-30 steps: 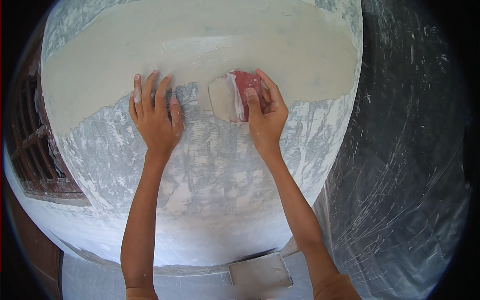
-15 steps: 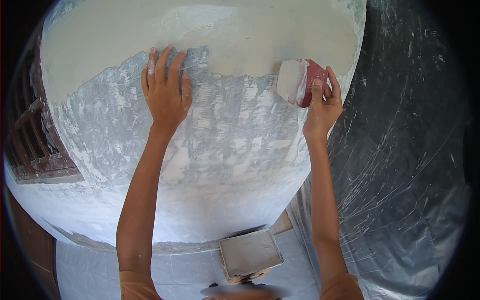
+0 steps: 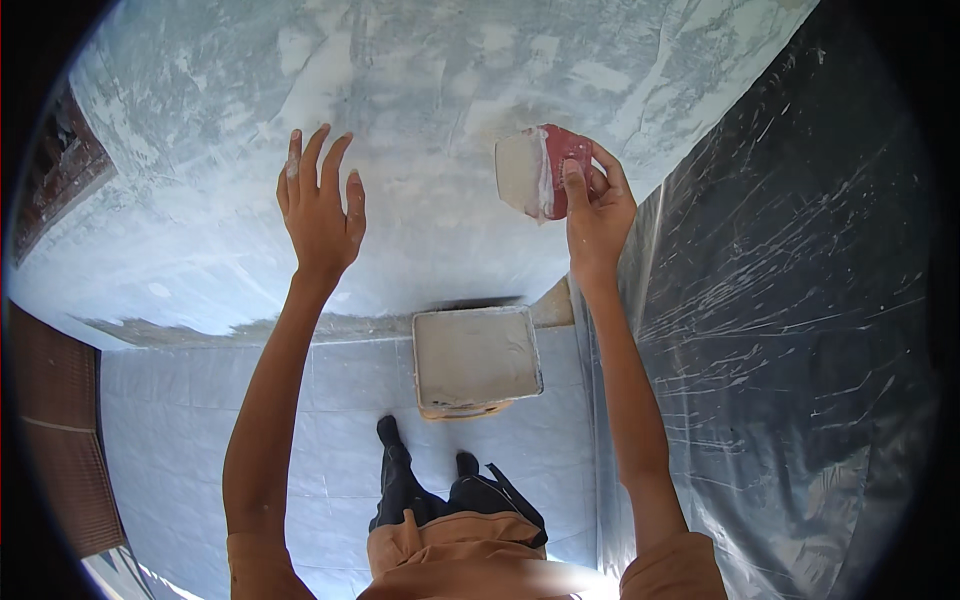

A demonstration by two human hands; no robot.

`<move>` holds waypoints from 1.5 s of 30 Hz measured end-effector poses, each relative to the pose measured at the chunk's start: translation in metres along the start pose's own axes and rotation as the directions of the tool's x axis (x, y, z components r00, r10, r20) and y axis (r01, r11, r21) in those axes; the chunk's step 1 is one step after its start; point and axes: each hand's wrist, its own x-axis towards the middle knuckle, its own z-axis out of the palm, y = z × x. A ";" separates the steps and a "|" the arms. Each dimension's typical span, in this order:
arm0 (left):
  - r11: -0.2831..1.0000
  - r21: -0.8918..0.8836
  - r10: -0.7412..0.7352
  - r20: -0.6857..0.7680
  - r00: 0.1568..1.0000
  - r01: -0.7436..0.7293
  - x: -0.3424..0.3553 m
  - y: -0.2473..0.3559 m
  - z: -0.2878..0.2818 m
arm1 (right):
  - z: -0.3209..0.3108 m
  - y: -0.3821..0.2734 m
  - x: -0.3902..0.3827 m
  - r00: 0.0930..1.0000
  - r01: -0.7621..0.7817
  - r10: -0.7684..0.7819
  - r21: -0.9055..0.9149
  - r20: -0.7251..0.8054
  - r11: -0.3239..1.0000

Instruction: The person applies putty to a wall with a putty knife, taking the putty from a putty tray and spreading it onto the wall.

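My right hand [image 3: 601,212] grips a flat red putty spreader [image 3: 568,158], thumb across its face. Pale putty coats the spreader's left half. Up in front of the wall [image 3: 430,180], my left hand [image 3: 322,215] is empty with its fingers apart; I cannot tell whether the fingertips touch the surface. The wall is patchy grey and white. Below and between my hands stands a rectangular container [image 3: 418,368] holding smooth greyish putty [image 3: 478,355].
A dark plastic sheet [image 3: 770,330] splashed with white hangs along the right. Light sheeting [image 3: 200,430] covers the floor, where my feet stand behind the container. A brown lattice opening [image 3: 60,170] and a brown ribbed panel [image 3: 65,450] are at the left.
The view has tilted down, so the wall's lower part, the container and my legs show more. My left hand has left the upper wall; the right hand has drawn back with the spreader.
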 end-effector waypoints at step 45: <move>-0.034 -0.011 -0.664 0.748 -0.014 0.999 -0.547 0.100 0.058 | -0.062 0.305 -0.396 0.681 -0.020 0.516 -0.691 0.520 0.723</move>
